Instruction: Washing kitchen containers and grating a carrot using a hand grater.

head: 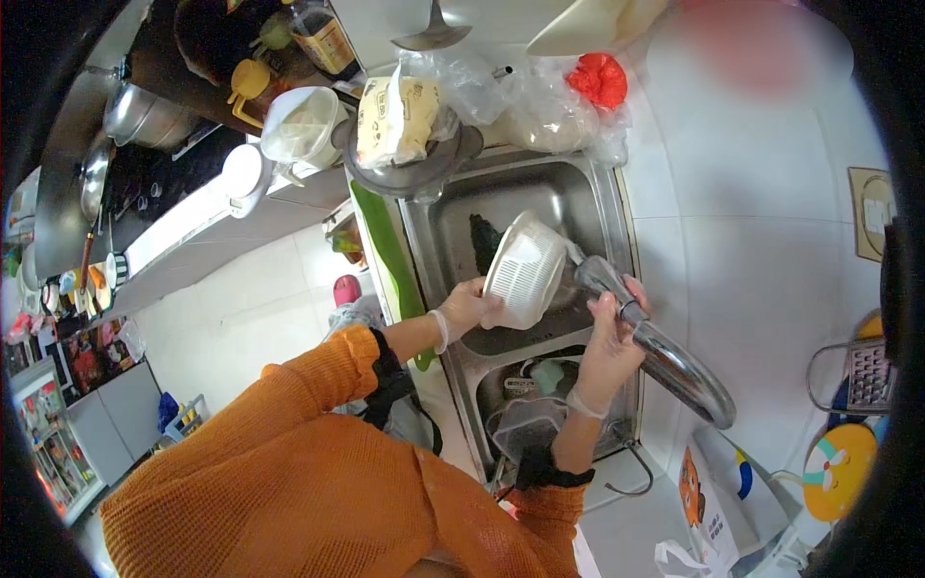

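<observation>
Both hands wear clear plastic gloves. My left hand (468, 307) grips the rim of a white slotted plastic basket (526, 274), which is tilted over the larger basin of a stainless steel sink (560, 184). With my right hand (614, 339) I hold the chrome faucet's spray head (601, 278), and water runs from it against the basket's side. Dark leafy matter (484, 242) lies in the basin left of the basket. In the smaller basin sits a clear plastic container (527, 426), with a pale green item beside it.
A green cutting board (386, 253) stands along the sink's near edge. A lidded pot (412, 173) with a yellow package (397, 119) on it, and plastic bags (553, 108), are at the sink's far end. A white scale (246, 173) lies by the stove. Paper bags (712, 498) stand lower right.
</observation>
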### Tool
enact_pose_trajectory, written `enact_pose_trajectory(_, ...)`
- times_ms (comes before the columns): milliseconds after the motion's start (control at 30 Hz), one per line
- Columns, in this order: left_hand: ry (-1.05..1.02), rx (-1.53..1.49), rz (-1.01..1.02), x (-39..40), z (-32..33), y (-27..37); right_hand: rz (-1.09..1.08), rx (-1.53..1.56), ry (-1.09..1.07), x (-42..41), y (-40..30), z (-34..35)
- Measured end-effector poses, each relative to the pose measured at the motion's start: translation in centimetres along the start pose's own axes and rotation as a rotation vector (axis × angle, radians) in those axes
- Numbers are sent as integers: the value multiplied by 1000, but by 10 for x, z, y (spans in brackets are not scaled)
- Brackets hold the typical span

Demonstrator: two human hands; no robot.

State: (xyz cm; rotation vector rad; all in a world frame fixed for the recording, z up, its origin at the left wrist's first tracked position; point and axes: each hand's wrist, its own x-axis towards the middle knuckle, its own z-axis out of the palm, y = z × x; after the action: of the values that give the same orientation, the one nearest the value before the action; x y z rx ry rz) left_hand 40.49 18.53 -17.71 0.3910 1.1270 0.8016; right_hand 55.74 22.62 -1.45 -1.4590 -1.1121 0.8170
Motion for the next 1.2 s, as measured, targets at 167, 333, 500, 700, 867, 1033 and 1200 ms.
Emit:
enact_pose_trajectory(167,-20,-6,18,-9,-2,16,216,-17,-137,-15,-9,-8)
enact_pose_trajectory(333,-72,34,99,-14,-12,24,12,-423,-239,-21,28,-39)
enact_pose_trajectory(500,-140,193,33,-25,-21,39,-396,-1169,-310,19,97,-78)
enact_pose_trajectory(700,-115,-102,-13,-23,-44,41,-130,-1446,-460,20,108,-98)
enact_pose_trajectory(867,-192,-369,-63,-35,-56,62,-132,-1146,-542,-9,48,-97)
enact_pose_trajectory(1033,-200,-560,-253,-44,-53,73,-61,-1327,-581,-89,85,-152)
enact_pose_trajectory(1200,-155,-646,-351,-53,-52,87,382,-1345,-705,-118,133,-181)
